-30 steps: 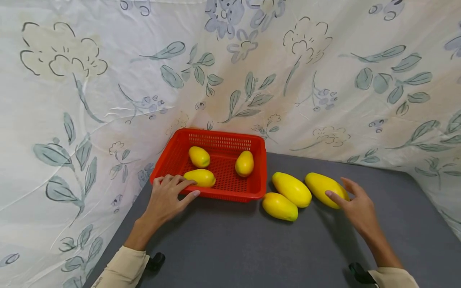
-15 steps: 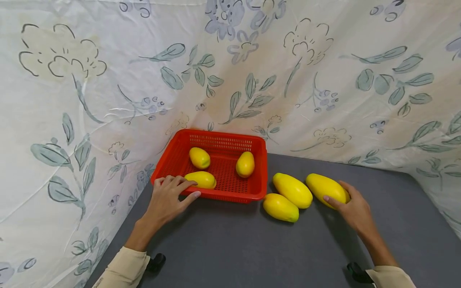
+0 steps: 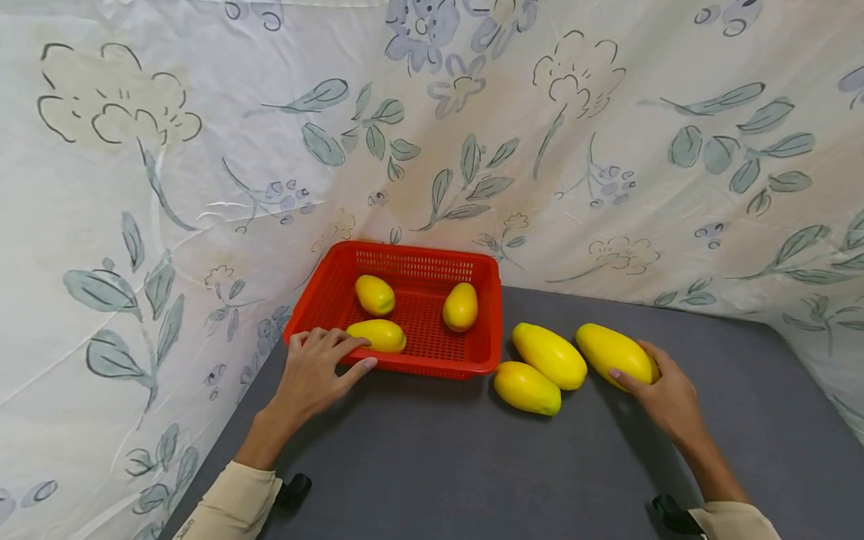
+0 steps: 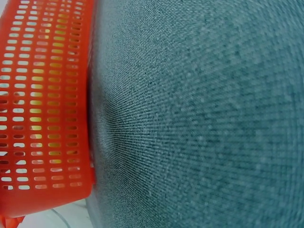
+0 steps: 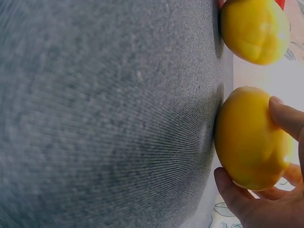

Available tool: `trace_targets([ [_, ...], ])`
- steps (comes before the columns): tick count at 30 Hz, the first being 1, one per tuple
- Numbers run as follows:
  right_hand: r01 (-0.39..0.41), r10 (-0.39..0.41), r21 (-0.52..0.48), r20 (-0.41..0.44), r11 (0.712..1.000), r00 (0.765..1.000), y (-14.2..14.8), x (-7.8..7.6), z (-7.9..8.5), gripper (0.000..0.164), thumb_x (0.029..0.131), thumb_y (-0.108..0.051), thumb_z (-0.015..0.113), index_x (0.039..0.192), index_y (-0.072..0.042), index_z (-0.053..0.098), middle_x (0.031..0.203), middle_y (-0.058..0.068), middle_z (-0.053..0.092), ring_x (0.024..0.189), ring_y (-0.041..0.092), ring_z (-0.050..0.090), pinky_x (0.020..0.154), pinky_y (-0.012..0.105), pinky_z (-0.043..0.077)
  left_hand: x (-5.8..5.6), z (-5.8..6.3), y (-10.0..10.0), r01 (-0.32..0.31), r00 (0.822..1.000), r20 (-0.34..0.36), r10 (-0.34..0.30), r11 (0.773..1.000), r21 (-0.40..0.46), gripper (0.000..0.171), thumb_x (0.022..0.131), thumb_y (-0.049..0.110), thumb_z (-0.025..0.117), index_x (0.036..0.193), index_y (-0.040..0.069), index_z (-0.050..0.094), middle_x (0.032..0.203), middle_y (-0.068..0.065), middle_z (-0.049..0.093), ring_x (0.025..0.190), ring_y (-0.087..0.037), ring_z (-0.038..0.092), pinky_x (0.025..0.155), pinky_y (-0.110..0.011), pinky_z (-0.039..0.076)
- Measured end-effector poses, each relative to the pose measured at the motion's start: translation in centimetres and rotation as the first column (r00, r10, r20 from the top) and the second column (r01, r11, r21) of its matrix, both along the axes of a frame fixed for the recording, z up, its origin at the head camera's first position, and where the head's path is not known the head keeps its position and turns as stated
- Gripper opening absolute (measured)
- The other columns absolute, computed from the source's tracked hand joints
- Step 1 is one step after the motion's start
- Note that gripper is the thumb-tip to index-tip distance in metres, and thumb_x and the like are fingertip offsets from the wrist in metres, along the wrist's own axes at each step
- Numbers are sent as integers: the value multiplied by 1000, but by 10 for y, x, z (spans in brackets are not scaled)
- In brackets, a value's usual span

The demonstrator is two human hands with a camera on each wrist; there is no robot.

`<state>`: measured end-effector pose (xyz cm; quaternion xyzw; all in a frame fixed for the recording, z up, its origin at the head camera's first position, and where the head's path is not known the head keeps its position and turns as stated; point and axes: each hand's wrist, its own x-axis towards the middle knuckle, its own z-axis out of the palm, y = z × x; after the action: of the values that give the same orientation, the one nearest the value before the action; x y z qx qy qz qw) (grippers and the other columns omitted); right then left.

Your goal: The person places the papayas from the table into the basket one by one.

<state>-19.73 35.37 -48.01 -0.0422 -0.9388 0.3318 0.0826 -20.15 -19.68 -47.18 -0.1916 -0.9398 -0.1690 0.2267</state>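
My left hand (image 3: pixel 317 375) holds the near left rim of a red plastic basket (image 3: pixel 432 365), fingers over the edge and thumb outside. In the left wrist view, only the basket's slotted wall (image 4: pixel 47 109) shows, without the hand. Inside lie three yellow oval fruits, one of them (image 3: pixel 381 335) beside my left fingertips. My right hand (image 3: pixel 668 394) grips the right end of a large yellow oblong fruit (image 3: pixel 610 349) on the table. In the right wrist view, thumb and fingers lie on opposite sides of that fruit (image 5: pixel 251 137).
Between basket and right hand lie another large yellow fruit (image 3: pixel 550 354) and a smaller one (image 3: pixel 526 388) with a greenish tip, close together. The table top (image 3: pixel 472 465) is dark grey. Flower-printed cloth (image 3: pixel 580 187) rises behind and at both sides.
My right hand has moved in from just off the large yellow fruit and closed its thumb and fingers round the right end. My left hand stays on the basket rim.
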Motion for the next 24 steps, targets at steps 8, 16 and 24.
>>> trace_targets([
  [8,9,-9,-6,-17,1000,1000,1,3,-3,91,99,-48,73,163,2,32,156,37,41,124,52,49,88,60,42,0,0,0,-3,1000,6,3,1000,-2,41,93,53,73,121,23,79,113,-7,69,106,-32,59,95,-58,35],
  [16,28,-28,0,-42,1000,999,1,7,0,89,100,-46,73,163,2,32,154,37,43,119,50,50,86,56,40,-1,-1,-1,-2,1000,2,2,1000,-1,41,93,53,72,122,24,79,114,-8,69,107,-32,59,96,-59,36],
  [24,42,-41,8,-76,999,996,-5,11,9,89,99,-45,75,163,-1,33,153,35,46,115,46,52,81,46,39,-1,0,-1,7,1000,-13,-7,1000,3,41,93,52,73,121,23,79,115,-8,70,106,-33,59,96,-59,36],
])
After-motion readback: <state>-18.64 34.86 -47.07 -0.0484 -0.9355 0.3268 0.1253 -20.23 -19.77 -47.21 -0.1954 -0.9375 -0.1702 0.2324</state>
